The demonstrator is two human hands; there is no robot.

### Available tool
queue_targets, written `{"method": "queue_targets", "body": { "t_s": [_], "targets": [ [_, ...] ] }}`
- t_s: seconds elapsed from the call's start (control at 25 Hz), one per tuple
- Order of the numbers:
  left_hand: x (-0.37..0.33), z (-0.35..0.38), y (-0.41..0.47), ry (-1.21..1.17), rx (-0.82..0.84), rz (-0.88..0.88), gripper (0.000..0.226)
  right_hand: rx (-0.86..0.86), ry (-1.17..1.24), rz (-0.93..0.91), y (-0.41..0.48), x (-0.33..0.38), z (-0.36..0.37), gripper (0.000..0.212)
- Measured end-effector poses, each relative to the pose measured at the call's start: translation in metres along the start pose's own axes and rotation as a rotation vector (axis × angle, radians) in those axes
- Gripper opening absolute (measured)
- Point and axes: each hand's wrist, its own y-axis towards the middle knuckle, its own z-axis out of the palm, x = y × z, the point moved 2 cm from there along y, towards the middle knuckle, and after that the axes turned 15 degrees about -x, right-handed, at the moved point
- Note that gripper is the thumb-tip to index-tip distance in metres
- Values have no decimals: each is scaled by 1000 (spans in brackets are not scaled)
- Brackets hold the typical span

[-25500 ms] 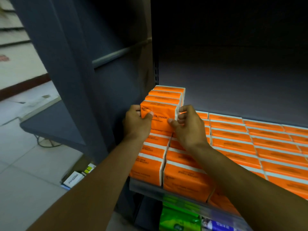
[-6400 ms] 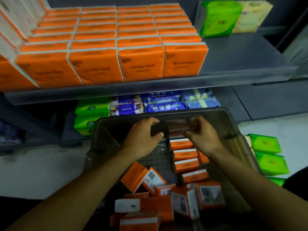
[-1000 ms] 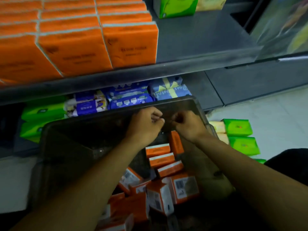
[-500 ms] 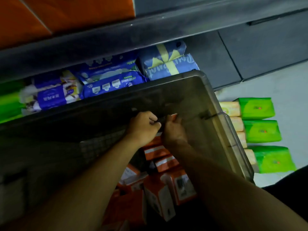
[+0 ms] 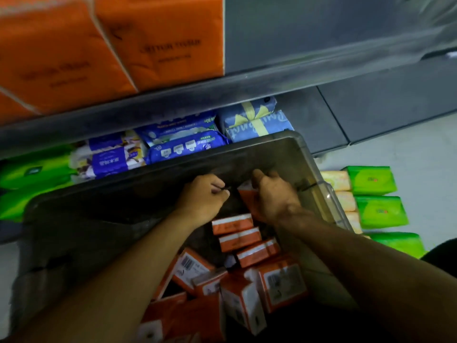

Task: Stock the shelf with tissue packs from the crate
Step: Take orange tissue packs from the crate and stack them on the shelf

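Observation:
A dark translucent crate [image 5: 118, 209] stands in front of the shelf and holds several small orange tissue packs [image 5: 238, 237], most lying loose toward its near end. My right hand [image 5: 274, 196] is at the crate's far wall and grips one orange pack [image 5: 246, 198] that stands on end. My left hand [image 5: 204, 195] is just left of it, fingers curled into a fist, with no pack showing in it. Large orange tissue packs [image 5: 158, 43] fill the left of the grey shelf [image 5: 321, 33] above.
The shelf's front lip [image 5: 222, 95] overhangs the crate's far rim. Blue and purple packs [image 5: 183, 144] and green packs [image 5: 32, 174] sit on the lower shelf behind the crate. Green and yellow packs [image 5: 371, 180] lie on the floor to the right.
My view has tipped back up a little, so the orange shelf packs show again. My hands have spread slightly apart; the right one now holds an upright orange pack in plain view.

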Motion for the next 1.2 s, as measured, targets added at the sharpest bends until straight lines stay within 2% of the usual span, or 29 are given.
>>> {"method": "queue_targets", "body": {
  "t_s": [0.12, 0.32, 0.48, 0.68, 0.84, 1.0, 1.2],
  "targets": [
    [-13, -38, -23, -26, -10, 38, 27, -17, 205, -78, -11, 15, -65, 20],
    [-35, -122, -62, -216, -28, 91, 43, 14, 1072, 118, -46, 58, -152, 23],
    [-58, -191, -94, -423, 27, 148, 43, 10, 1413, 118, -66, 105, -192, 21],
    [-77, -250, -107, -746, -25, 231, 45, 46, 1619, 51, -70, 166, -223, 22],
    [-81, -274, -103, -998, -195, 255, 45, -20, 1741, 22, -66, 209, -233, 33],
    [-83, -299, -94, -1096, -395, 304, 48, -11, 1762, 31, -55, 241, -229, 40],
    [-82, -338, -78, -1182, -542, 314, 58, 44, 1604, -54, -38, 280, -231, 49]
  ]
}}
